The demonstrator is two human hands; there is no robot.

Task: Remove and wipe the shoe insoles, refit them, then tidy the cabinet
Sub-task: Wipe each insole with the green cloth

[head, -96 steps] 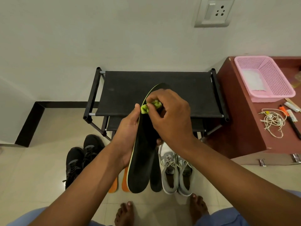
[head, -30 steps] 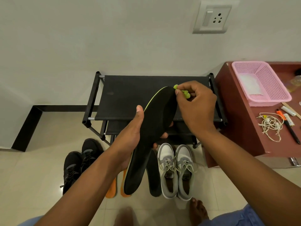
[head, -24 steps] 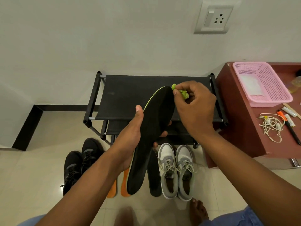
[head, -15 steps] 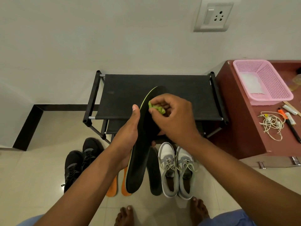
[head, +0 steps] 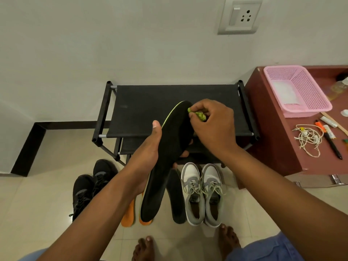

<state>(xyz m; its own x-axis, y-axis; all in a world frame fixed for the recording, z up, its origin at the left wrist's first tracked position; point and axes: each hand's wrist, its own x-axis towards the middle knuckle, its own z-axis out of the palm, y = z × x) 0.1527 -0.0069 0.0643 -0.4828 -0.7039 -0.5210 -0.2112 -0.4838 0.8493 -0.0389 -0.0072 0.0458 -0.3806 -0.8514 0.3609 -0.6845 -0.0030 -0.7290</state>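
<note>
So the biggest thing here is the black shoe rack, sitting against the far wall with its fabric top shelf facing up. To its right is a reddish-brown counter carrying a pink basket, a tangle of white cord and a few pens.

On the floor, near side of the rack, there's a pair of black shoes on the left and a pair of grey and white sneakers on the right. Between them lie two orange insoles and one black insole, all running near-to-far.

The black insole with the green edge is up in the air over the front of the rack. Its long axis runs on a diagonal: toe end pointing far and a bit right, heel end hanging down near and left, over the orange ones.

The left hand grips it around the middle, thumb along the left edge, fingertips peeking out on the right side. The right hand pinches a small wadded green cloth right at the toe end, touching the insole's right edge.
</note>
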